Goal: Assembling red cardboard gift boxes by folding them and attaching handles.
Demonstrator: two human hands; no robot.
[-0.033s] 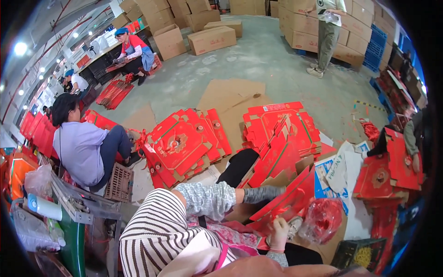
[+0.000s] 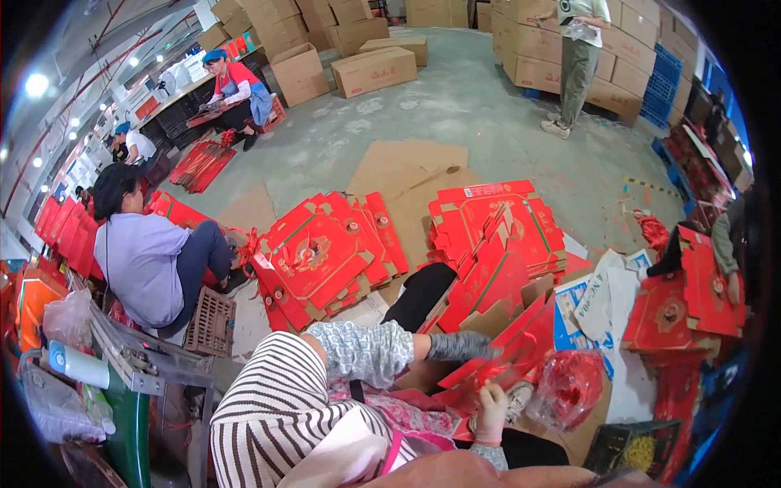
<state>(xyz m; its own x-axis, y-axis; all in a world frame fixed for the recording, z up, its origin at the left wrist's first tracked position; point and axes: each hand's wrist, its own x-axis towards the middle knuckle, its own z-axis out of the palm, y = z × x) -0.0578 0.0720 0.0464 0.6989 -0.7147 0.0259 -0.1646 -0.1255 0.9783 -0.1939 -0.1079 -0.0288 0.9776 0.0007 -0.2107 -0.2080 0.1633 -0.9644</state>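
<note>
Left: seated co-worker (image 2: pixel 150 252), then a stack of red printed cartons (image 2: pixel 313 252). Left hand (image 2: pixel 465 346), dark grey glove, reaches across; fingers blurred, can't tell if spread or pinching. Red carton (image 2: pixel 529 351) stands tilted right at those fingertips, other cartons beyond it. Right hand (image 2: pixel 490 413), pale glove, just below its lower part: fingers curled in, tips at the red; pinch not readable. Bag of red material (image 2: pixel 567 390) just right, apart from that hand.

Brown cartons (image 2: pixel 533 73), blue pallets (image 2: pixel 661 81)
</note>
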